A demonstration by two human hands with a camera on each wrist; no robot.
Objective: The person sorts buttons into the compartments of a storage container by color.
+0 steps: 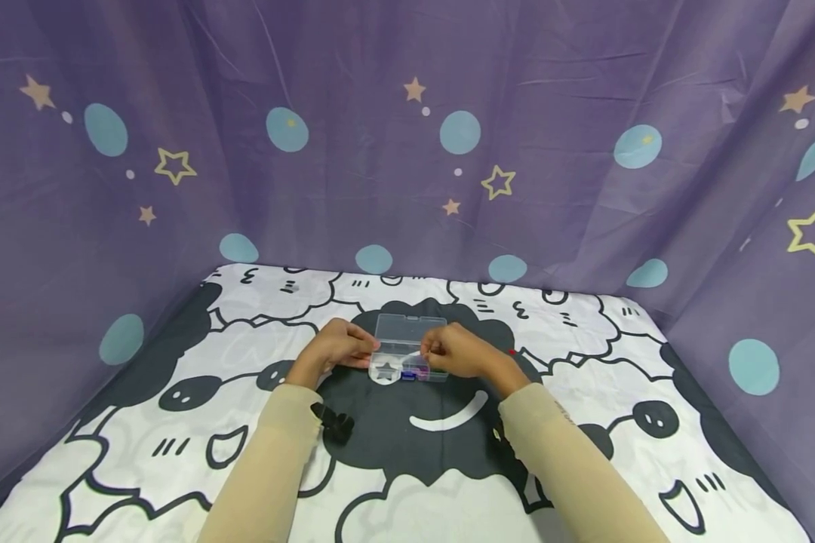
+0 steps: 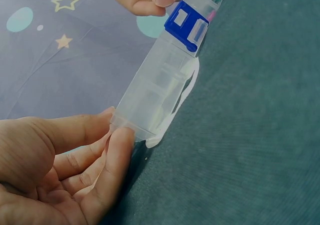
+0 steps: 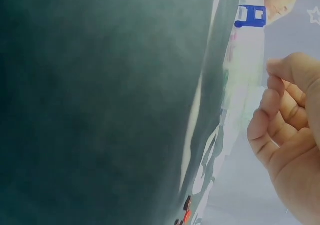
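When taken from the left, first purple curtain [image 1: 380, 166] with blue ovals and stars, running round behind to the far right. Below, sheep-print cloth [image 1: 380, 430], dark in the middle. Next, left hand [image 1: 336, 348], pinching the left end of an open clear box [image 1: 410, 329] on the dark patch. Then right hand [image 1: 460, 353], fingers curled over the box's right part; cannot tell whether holding anything. Farther right, small red thing [image 1: 512, 351].

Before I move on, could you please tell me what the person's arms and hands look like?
The person wears pale beige sleeves: the left sleeve and the right sleeve, which bears a small faint mark near its end. The left hand and right hand are bare, with no gloves visible.
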